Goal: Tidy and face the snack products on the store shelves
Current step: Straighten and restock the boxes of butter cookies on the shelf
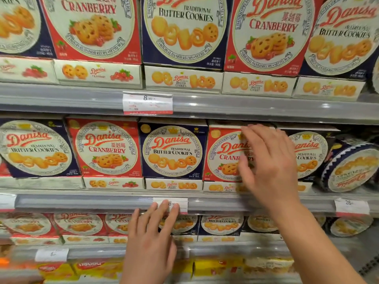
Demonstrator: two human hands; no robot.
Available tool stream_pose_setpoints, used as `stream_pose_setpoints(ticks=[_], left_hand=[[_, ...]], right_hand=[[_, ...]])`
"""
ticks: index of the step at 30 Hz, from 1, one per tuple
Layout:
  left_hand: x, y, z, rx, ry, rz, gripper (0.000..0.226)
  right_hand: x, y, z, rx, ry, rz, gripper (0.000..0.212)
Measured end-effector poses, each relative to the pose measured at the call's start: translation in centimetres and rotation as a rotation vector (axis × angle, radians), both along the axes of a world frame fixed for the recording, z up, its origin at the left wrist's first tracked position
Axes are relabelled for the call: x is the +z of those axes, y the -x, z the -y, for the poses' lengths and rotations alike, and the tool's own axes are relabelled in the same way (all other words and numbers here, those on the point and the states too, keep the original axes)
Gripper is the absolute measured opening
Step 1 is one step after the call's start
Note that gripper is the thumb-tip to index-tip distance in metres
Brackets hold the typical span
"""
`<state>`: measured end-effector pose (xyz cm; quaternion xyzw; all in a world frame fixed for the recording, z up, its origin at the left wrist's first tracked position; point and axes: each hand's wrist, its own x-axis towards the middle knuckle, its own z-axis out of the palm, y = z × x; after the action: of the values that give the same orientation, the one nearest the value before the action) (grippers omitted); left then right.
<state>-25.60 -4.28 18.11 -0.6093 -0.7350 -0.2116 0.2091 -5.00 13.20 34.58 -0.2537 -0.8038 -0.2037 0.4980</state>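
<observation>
Right hand (268,162) lies spread and flat on the red cranberry box (223,154), which stands at the middle shelf's (92,202) front edge, right of centre. Left hand (152,236) hovers open, holding nothing, fingertips at the price tag (180,203). Such cardboard cartons look light, stiff and easily dented; best nudged by the side edges.

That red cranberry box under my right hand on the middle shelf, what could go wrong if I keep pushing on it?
The right hand lies flat on the red cranberry box, which stands on a flat box; a hard push might slide it back, out of line with its neighbours. The round tin at the row's right end already leans, and a nudge along the row could tip it further. The left hand could knock the price tag.
</observation>
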Motion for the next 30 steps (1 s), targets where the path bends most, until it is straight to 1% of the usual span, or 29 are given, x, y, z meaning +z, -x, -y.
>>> stream_pose_setpoints(ticks=[3, 6, 9, 12, 15, 18, 21, 23, 25, 27, 30], left_hand=[[0.1, -0.3, 0.0, 0.008, 0.002, 0.004, 0.073], [0.2, -0.7, 0.4, 0.014, 0.017, 0.004, 0.070], [0.3, -0.9, 0.3, 0.020, 0.017, 0.021, 0.069], [0.2, -1.1, 0.1, 0.031, -0.003, 0.032, 0.069], [0.2, -1.2, 0.2, 0.041, 0.002, 0.038, 0.070], [0.5, -1.2, 0.3, 0.042, 0.042, 0.051, 0.071], [1.3, -1.0, 1.0, -0.005, 0.042, 0.066, 0.068], [2.5, 0.0, 1.6, -0.075, -0.013, 0.108, 0.062], [4.1, 1.6, 2.5, -0.103, -0.128, 0.163, 0.053], [6.2, 4.1, 3.6, -0.049, -0.259, 0.177, 0.048], [9.5, 9.5, 5.3, 0.069, -0.387, 0.155, 0.050]], right_hand=[[0.8, -0.4, 0.6, -0.033, -0.026, 0.008, 0.045], [1.9, -1.4, 1.1, -0.074, 0.048, 0.111, 0.048], [2.8, -2.4, 1.5, -0.040, 0.105, 0.227, 0.052], [3.6, -3.3, 2.3, 0.018, 0.115, 0.247, 0.053], [3.9, -4.4, 3.1, 0.044, 0.132, 0.270, 0.060], [3.1, -5.8, 3.3, 0.111, 0.238, 0.273, 0.057], [1.8, -6.1, 3.5, 0.208, 0.420, 0.265, 0.064], [1.2, -5.2, 4.0, 0.236, 0.457, 0.254, 0.064], [0.9, -4.0, 5.1, 0.251, 0.469, 0.238, 0.061], [0.5, -2.6, 6.3, 0.266, 0.466, 0.230, 0.057], [-0.1, -0.8, 7.9, 0.285, 0.444, 0.248, 0.054]])
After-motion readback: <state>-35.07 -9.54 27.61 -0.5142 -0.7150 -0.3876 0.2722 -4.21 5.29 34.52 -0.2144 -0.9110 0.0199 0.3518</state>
